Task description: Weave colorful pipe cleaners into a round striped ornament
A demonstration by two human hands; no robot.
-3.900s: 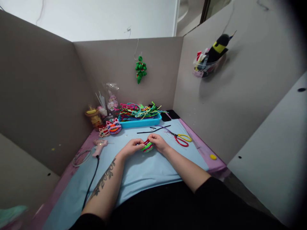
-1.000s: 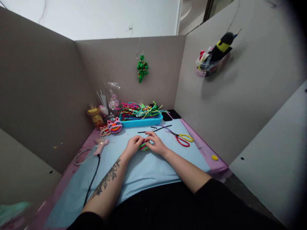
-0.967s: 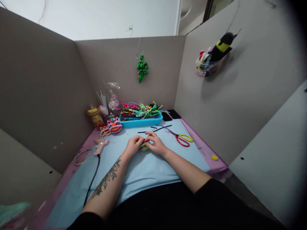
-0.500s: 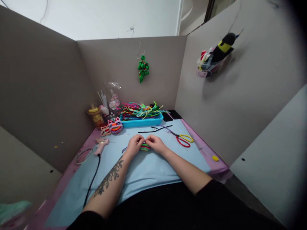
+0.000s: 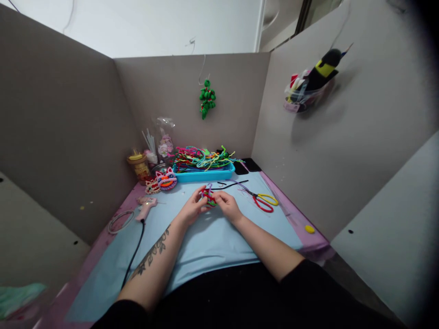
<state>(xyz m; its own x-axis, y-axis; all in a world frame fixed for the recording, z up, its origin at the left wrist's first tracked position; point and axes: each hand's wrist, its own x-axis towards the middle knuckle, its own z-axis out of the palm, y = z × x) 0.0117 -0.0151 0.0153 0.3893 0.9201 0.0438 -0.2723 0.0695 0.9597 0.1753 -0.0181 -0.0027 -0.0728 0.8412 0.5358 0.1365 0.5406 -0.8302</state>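
Observation:
A small striped craft piece (image 5: 210, 198) in red, green and purple is held between my two hands over the blue cloth. My left hand (image 5: 195, 206) grips its left side with fingers curved round it. My right hand (image 5: 227, 205) pinches its right edge. A purple strand sticks up from the top of the piece. Just behind my hands lies a black stem (image 5: 236, 183) on the cloth. To the right are scissors (image 5: 263, 202) with one red and one yellow handle. The fingertips partly cover the piece.
A blue tray (image 5: 206, 175) of colourful fuzzy stems stands at the back. Left of it sit lion-face crafts (image 5: 166, 180) and a lidded cup (image 5: 138, 167). A pink glue gun (image 5: 147, 207) with a black cord lies left. A yellow disc (image 5: 309, 229) lies near the right edge.
The striped piece has been turned and raised slightly, so its red side and purple strand now show. My left hand's fingers have spread around it. The view has shifted slightly.

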